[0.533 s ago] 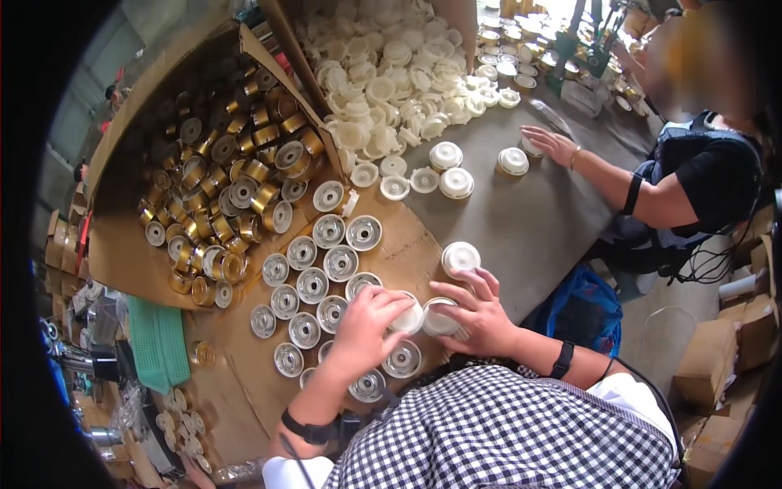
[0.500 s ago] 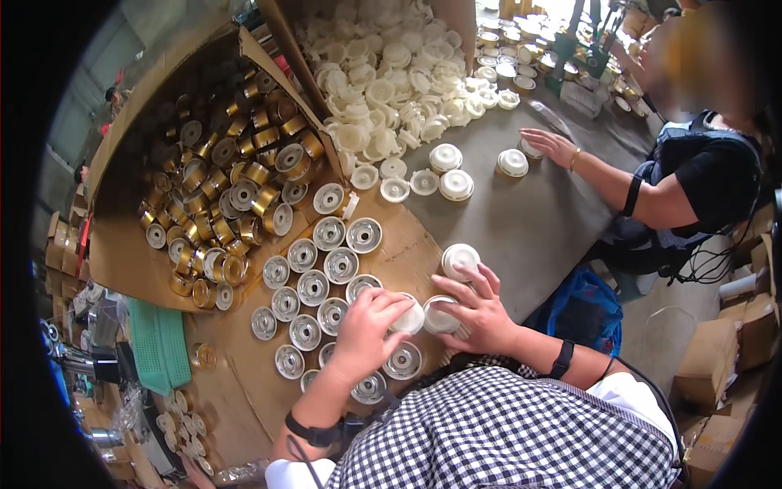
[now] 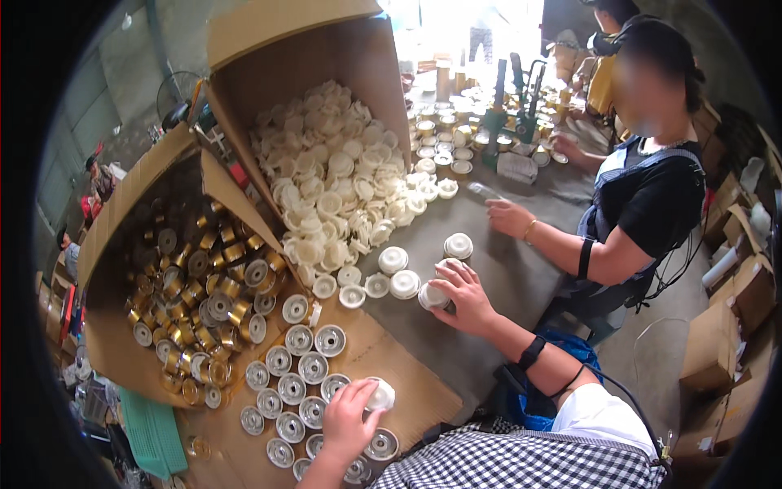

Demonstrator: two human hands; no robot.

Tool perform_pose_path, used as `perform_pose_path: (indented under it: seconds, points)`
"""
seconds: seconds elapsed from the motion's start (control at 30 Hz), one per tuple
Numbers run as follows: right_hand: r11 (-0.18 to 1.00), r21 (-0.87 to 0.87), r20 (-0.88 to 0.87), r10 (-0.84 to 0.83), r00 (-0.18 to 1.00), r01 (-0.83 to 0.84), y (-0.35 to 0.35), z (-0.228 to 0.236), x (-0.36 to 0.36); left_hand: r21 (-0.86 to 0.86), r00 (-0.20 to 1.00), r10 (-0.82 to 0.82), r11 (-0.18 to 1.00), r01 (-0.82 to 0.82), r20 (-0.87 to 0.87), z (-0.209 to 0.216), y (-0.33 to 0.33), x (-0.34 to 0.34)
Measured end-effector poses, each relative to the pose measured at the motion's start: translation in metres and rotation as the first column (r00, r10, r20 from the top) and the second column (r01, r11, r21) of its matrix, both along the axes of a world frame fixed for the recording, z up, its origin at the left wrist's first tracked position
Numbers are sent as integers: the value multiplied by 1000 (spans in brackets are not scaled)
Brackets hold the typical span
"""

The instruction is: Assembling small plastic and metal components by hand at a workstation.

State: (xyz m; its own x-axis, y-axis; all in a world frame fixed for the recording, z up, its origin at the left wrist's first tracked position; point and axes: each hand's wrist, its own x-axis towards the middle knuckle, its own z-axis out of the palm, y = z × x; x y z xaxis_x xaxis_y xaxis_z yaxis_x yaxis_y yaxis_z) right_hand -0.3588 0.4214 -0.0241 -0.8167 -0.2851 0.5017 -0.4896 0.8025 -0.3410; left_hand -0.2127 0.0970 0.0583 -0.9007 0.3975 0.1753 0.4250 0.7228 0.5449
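Note:
My left hand point(image 3: 346, 424) is closed round a white plastic cap point(image 3: 380, 394) at the edge of several rows of silver-faced round metal cups point(image 3: 313, 367). Farther forward, my right hand point(image 3: 468, 300) curls its fingers over a white-capped round piece point(image 3: 432, 297) on the grey tabletop. Another white piece beneath those fingers is mostly covered. Close by stand more capped pieces point(image 3: 405, 284), with one point(image 3: 458, 245) just beyond my fingertips. Loose white caps point(image 3: 352, 296) lie to their left.
A tipped carton point(image 3: 309, 61) spills a heap of white caps. Left of it, another carton point(image 3: 122, 191) holds gold metal cups point(image 3: 191, 289). A green basket point(image 3: 151, 432) stands at lower left. On the right, a co-worker's hand point(image 3: 509, 220) rests near a green hand press point(image 3: 497, 122).
My right hand has moved forward with the capped pieces, toward the other capped ones. My left hand stays by the rows with a cap. The co-worker's hand has drawn away from a capped piece.

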Motion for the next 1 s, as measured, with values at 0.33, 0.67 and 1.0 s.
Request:
perform_pose_path:
  seconds: [0.33, 0.67, 1.0]
  points:
    - [988, -49, -160, -152, 975, 146, -29, 14, -51, 25, 999, 29, 999, -29, 24, -4, -4, -7]
    - [971, 223, 209, 40, 977, -87, -139, -4, -80, 19, 999, -29, 999, 30, -34, 4, 2, -5]
    - [964, 177, 4, 199, 980, -197, -108, -23, -36, -81, 999, 28, 996, -31, -41, -24, -3, -3]
